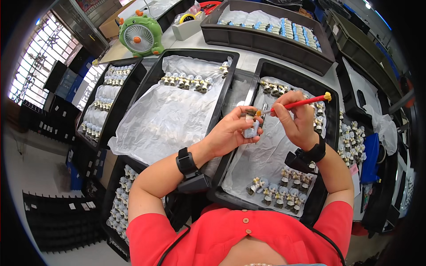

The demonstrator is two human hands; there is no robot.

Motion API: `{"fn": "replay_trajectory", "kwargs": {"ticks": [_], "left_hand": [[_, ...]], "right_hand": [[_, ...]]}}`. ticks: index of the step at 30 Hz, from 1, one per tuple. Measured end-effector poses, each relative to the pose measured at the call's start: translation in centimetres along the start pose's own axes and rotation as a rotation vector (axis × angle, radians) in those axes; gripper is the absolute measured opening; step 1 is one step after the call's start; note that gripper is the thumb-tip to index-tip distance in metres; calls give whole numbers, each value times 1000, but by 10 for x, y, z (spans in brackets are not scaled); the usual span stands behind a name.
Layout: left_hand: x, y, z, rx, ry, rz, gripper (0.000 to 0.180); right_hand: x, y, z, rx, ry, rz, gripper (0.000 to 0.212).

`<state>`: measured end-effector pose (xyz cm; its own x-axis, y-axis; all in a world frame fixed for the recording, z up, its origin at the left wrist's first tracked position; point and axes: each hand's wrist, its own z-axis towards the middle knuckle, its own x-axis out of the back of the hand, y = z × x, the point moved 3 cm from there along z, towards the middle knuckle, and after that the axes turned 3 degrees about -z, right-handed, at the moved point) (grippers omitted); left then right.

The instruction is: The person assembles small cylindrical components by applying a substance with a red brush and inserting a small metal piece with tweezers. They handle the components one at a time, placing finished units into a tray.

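Between the fingers and thumb of my left hand (230, 131) is a small figurine (251, 129) with a pale blue-grey head, its dark base turned upward. My right hand (298, 119) grips a red-handled paintbrush (304, 102) with a yellow piece on its far end. The brush tip meets or nearly meets the figurine's dark end; I cannot tell which. Both hands are above a black tray (248, 170) lined with white paper. Similar figurines (284, 197) stand in rows at its near end, and others (276, 87) lie at its far end, partly behind my right hand.
To the left, a second lined tray (171, 113) holds a row of figurines (188, 82); more trays stand beyond and below it. A green fan (141, 35) and a large grey bin (268, 42) stand at the back. Loose figurines (352, 139) are heaped on the right.
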<state>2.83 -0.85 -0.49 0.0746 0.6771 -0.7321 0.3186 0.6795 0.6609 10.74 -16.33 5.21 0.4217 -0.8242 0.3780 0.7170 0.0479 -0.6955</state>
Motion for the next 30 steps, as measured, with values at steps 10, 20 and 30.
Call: {"fn": "replay_trajectory", "kwargs": {"ticks": [10,20,30], "left_hand": [[-2,-1,0,-34,28,63,41],[-9,5,-4,-307,27,735,51],[-5,3,-4,-406,59,867,48]], "right_hand": [[-5,1,0,5,-20,30,8],[10,0,6,-99,79,155,6],[11,-5,8,-23,9,122,8]]}}
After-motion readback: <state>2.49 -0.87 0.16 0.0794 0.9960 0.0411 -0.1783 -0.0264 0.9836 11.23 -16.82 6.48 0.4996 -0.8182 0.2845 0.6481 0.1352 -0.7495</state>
